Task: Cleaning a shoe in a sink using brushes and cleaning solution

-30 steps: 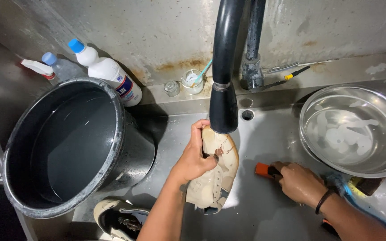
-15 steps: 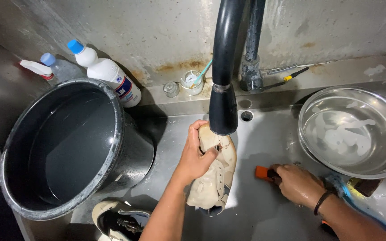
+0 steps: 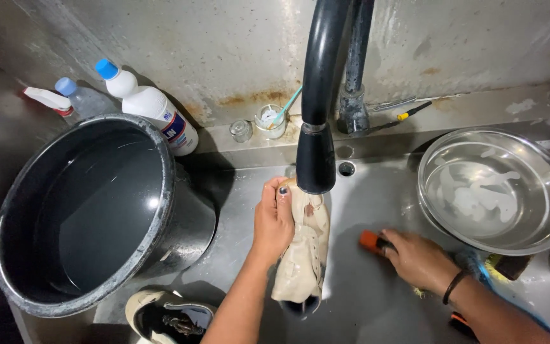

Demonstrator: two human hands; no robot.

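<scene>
My left hand [image 3: 274, 220] grips a wet beige sneaker [image 3: 302, 258] and holds it upright, toe up, right under the black spray head of the tap [image 3: 315, 159]. My right hand [image 3: 418, 258] rests low in the steel sink [image 3: 364, 299], closed around a scrubbing brush with an orange end [image 3: 369, 241]. The brush lies on the sink floor to the right of the sneaker, apart from it. Most of the brush is hidden under my fingers.
A large black bucket [image 3: 90, 210] with water fills the left side. A second sneaker [image 3: 170, 315] lies at the bottom. A steel bowl [image 3: 494, 191] with suds sits at the right. Bottles [image 3: 151, 105] and small glass jars [image 3: 268, 121] stand on the back ledge.
My left hand has turned the sneaker more upright and nearer the spray head. My right hand stays on the brush, almost unmoved.
</scene>
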